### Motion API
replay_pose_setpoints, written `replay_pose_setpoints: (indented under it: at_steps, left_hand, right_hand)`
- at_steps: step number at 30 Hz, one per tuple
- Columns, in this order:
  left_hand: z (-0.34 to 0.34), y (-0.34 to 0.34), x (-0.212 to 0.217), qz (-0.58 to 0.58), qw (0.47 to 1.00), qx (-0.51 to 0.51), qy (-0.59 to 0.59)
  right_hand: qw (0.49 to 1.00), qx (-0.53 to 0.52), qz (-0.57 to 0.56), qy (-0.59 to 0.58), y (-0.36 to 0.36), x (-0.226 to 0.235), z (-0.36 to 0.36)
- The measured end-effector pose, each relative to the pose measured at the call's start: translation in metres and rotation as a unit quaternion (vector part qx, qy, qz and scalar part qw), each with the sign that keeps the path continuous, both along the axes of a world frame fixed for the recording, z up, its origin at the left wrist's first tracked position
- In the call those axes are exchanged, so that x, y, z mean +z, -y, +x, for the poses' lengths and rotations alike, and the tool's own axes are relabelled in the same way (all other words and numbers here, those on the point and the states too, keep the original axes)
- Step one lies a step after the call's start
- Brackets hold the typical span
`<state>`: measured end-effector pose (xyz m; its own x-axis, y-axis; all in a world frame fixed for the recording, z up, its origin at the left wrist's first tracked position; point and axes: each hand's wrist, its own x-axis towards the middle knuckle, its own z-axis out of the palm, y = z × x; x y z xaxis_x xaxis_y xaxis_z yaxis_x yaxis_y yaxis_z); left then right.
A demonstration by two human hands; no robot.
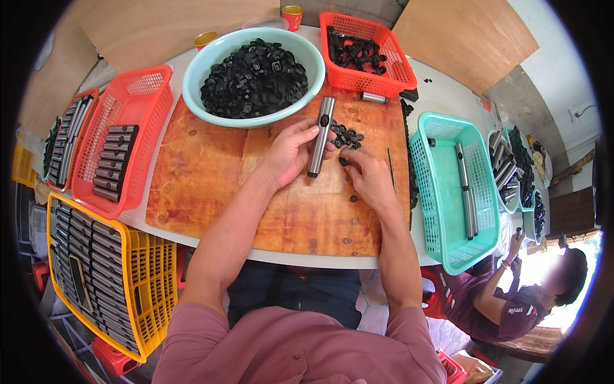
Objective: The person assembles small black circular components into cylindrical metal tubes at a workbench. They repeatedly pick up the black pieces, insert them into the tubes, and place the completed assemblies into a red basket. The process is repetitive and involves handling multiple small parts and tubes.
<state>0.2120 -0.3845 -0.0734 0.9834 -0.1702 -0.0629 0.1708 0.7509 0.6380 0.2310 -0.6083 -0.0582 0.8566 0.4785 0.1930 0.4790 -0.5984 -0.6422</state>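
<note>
My left hand (289, 153) grips a grey metal tube (320, 136) with a black button hole, held upright over the wooden board (204, 179). My right hand (366, 173) pinches a small black part (344, 161) on the board, just right of the tube's lower end. A little pile of the same black parts (348, 136) lies beside the tube. A pale green bowl (198, 70) heaped with small black parts stands just beyond my hands.
A red basket (368, 80) with black pieces sits far right of the bowl. An orange basket (147, 121) with dark tubes and a yellow crate (150, 281) of tubes are at left. A teal basket (441, 211) with two tubes is at right. Another person (511, 294) sits lower right.
</note>
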Motion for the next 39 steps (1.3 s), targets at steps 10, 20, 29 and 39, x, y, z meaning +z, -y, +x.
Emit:
replay_pose_setpoints:
  at_steps: [10,20,29,39]
  left_hand:
    - [0.001,0.004,-0.004,-0.006,1.000,-0.023,0.003]
    - [-0.004,0.009,0.002,0.008,0.999,-0.034,-0.018]
    - [-0.015,0.022,0.014,0.054,0.992,-0.117,-0.004]
    - [-0.018,0.024,0.015,0.060,0.989,-0.134,0.017]
  right_hand:
    - [0.999,-0.009,-0.004,-0.050,0.000,0.007,0.000]
    - [0.999,-0.039,0.022,0.011,0.001,0.007,-0.001]
    - [0.966,-0.046,0.201,0.157,-0.009,0.010,-0.007]
    - [0.963,-0.009,0.168,0.209,-0.008,0.010,-0.008]
